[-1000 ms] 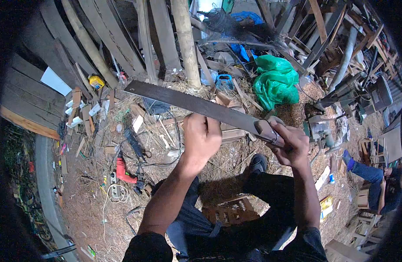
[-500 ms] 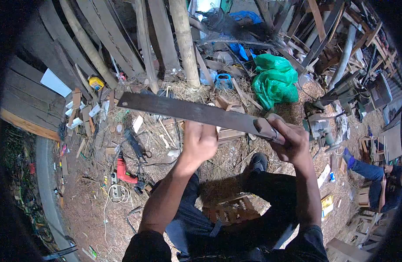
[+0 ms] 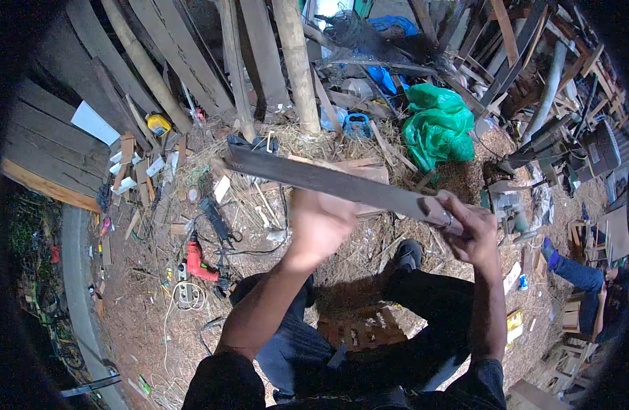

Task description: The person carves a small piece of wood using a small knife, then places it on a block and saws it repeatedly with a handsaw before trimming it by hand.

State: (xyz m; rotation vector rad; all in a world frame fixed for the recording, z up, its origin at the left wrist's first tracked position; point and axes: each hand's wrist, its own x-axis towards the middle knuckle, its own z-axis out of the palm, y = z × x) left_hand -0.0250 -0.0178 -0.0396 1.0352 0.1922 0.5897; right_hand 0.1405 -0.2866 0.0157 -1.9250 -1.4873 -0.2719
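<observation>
A long dark metal blade, which looks like a handsaw's, slants across the middle, its far end at the upper left. My right hand is closed around its near end, where the handle is mostly covered by the fingers. My left hand is right under the blade's middle, smeared by motion. The blade and the blur hide its fingers, so I cannot tell whether it touches the blade. Behind the blade lie pale wooden boards on the littered ground.
A red power drill and a dark corded power tool lie at left, near a socket strip. A green plastic bag sits beyond the boards. Planks lean at the back. Another person sits at far right.
The blade has shifted slightly right and down in view, with my right hand still around its end. My left hand has moved slightly right and is now blurred.
</observation>
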